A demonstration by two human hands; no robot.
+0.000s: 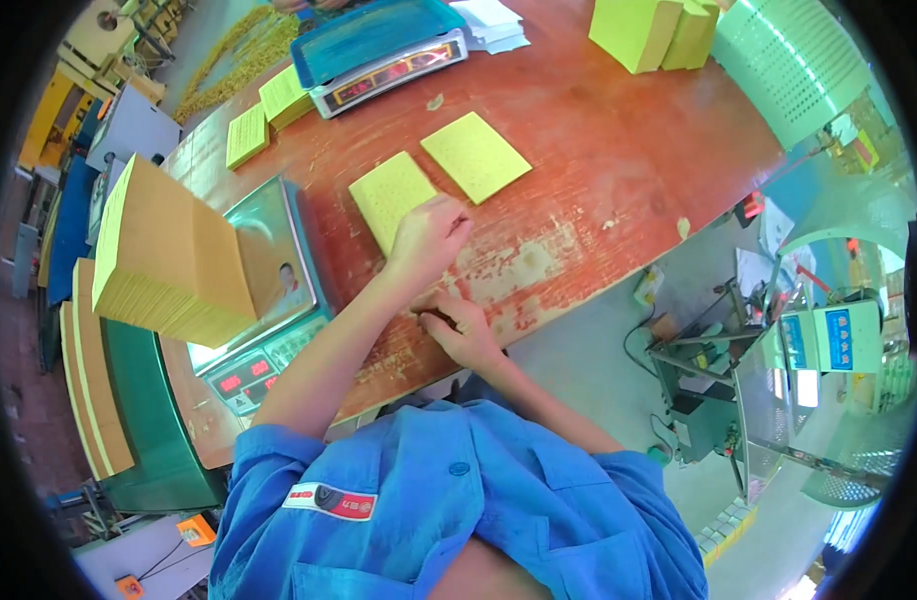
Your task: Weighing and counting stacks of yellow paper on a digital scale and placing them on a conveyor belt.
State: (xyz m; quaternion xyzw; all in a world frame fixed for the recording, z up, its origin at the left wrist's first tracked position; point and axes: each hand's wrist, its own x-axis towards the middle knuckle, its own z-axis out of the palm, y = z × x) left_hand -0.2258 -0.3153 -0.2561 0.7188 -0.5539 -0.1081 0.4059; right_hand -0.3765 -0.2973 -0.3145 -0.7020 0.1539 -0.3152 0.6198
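Note:
My left hand (434,235) is closed like a fist at the near edge of a flat yellow stack of paper (391,192) on the red table; whatever its fingers hold, if anything, is hidden. Closer to my body, by the table's front edge, my right hand (461,332) has its fingers curled in, and their contents do not show. A second yellow paper stack (477,157) lies just beyond, to the right. On my left, a tall block of brown-yellow envelopes or sheets (174,255) rests on a digital scale (269,362) with a lit red display.
Another scale (384,75) with a blue-green tray stands at the far side, small yellow stacks (247,137) beside it. White papers (494,25) and yellow blocks (634,35) sit at the back. The worn red table (619,170) ends at right, before a metal-framed machine (719,390).

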